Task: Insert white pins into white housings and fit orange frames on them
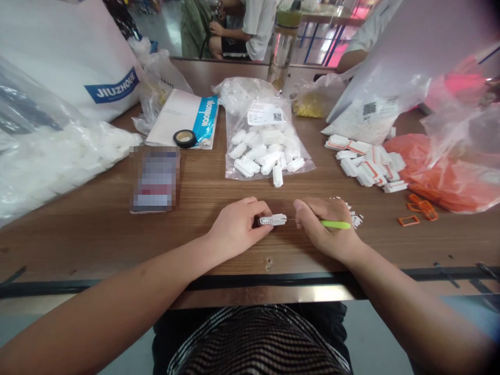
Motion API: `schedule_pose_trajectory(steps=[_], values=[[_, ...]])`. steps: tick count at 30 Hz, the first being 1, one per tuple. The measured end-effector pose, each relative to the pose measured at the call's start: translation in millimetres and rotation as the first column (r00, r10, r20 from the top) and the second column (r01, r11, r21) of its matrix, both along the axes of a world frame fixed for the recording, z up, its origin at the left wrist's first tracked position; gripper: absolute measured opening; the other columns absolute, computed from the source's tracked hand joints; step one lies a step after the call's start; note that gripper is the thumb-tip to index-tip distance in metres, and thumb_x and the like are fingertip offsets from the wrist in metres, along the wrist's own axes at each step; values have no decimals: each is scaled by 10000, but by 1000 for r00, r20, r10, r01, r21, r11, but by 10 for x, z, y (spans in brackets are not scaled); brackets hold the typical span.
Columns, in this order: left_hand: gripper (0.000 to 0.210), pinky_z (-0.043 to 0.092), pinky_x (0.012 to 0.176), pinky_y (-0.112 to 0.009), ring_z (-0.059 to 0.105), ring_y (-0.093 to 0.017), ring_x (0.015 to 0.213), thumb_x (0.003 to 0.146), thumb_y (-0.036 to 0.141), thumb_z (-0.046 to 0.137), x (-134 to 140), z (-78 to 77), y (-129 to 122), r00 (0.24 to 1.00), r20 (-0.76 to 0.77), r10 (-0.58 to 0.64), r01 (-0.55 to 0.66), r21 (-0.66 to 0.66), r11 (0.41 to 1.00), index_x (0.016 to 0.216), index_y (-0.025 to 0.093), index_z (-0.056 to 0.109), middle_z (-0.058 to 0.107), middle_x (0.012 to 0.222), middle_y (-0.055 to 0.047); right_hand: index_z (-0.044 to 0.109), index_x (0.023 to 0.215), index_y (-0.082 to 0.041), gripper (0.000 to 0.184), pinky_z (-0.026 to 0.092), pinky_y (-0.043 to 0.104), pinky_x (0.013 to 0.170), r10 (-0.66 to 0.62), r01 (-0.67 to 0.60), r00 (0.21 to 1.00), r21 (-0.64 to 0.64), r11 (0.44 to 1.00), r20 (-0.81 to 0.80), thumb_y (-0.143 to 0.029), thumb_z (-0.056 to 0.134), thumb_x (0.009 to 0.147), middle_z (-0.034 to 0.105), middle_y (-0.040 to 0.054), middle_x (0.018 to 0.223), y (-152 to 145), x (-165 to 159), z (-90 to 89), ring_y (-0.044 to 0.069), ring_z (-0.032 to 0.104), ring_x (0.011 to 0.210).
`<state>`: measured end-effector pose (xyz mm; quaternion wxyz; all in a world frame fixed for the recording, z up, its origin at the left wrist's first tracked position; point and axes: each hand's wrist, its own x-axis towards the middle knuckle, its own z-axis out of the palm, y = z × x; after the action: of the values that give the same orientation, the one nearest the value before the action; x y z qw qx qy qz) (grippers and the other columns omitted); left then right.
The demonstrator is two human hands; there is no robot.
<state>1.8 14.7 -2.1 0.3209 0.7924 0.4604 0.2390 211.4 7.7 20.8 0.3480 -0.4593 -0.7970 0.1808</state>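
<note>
My left hand (pixel 244 224) pinches a small white plastic connector housing (pixel 272 220) with rows of tiny holes, just above the wooden table. In my right hand (pixel 326 224) is a thin-tipped tool with a lime-green handle (pixel 336 225). Its fine metal tip points left at the housing's right end; whether it touches or enters a hole is too small to tell. Tiny white pieces (pixel 356 220) lie scattered beside and partly behind my right hand. Past my hands, a similar white housing (pixel 277 176) lies at the mouth of a clear bag (pixel 234 117) holding several more.
White housings with orange parts (pixel 367 164) are piled at right, near loose orange frames (pixel 409 221) and a bag of orange parts (pixel 441 172). Leftward lie a phone (pixel 155 179), a notebook (pixel 167 117) with black tape (pixel 185 138), and large bags. A bottle (pixel 281 49) stands behind.
</note>
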Motion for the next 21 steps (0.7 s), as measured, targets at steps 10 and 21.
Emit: schedule_pose_trajectory(steps=[10,21], values=[[89,348,602,-281,480,-119,634,819,246,673,0,18,2,1000,-5,0,0,0,1000,903,229,699,541,743,26,548,540,-198,450,407,264,481,-142,120,971,-120,986,-194,-290,494,977,583,-10,522,-13,18,-53,96,524,457],[79,359,618,-282,498,-122,661,820,234,672,1,39,-4,1000,2,5,-5,-13,1000,894,224,696,559,765,24,515,519,-190,460,387,247,481,-73,59,989,-110,992,-132,-249,490,974,539,-35,480,0,10,-5,69,492,434]])
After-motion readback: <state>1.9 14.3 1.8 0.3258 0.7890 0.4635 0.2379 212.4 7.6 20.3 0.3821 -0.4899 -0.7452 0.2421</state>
